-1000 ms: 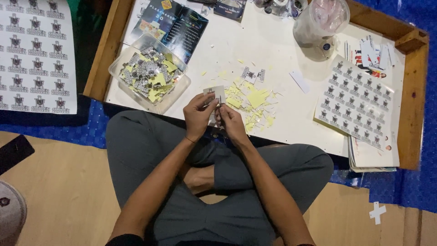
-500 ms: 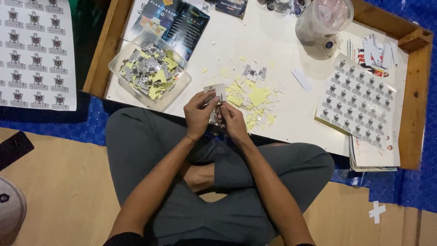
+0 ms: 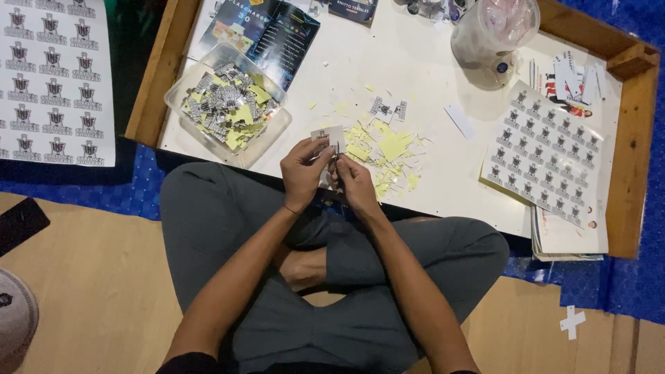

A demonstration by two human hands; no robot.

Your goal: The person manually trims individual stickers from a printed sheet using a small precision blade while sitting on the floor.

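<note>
My left hand (image 3: pixel 303 170) and my right hand (image 3: pixel 355 181) meet over the near edge of a low white table (image 3: pixel 429 90), above my crossed legs. Together they pinch a small white sticker piece (image 3: pixel 328 137) with a dark printed emblem; fingertips hide its lower part. Just right of it lies a heap of yellow backing-paper scraps (image 3: pixel 388 149). Two small cut stickers (image 3: pixel 386 109) lie a little farther up the table.
A clear plastic tub (image 3: pixel 228 104) of cut stickers and yellow scraps stands at the left. A sticker sheet (image 3: pixel 547 154) lies right, another sheet (image 3: pixel 52 76) on the floor left. A plastic jar (image 3: pixel 493 31) and dark booklet (image 3: pixel 277 34) sit behind. Wooden rim (image 3: pixel 634 152) bounds the table.
</note>
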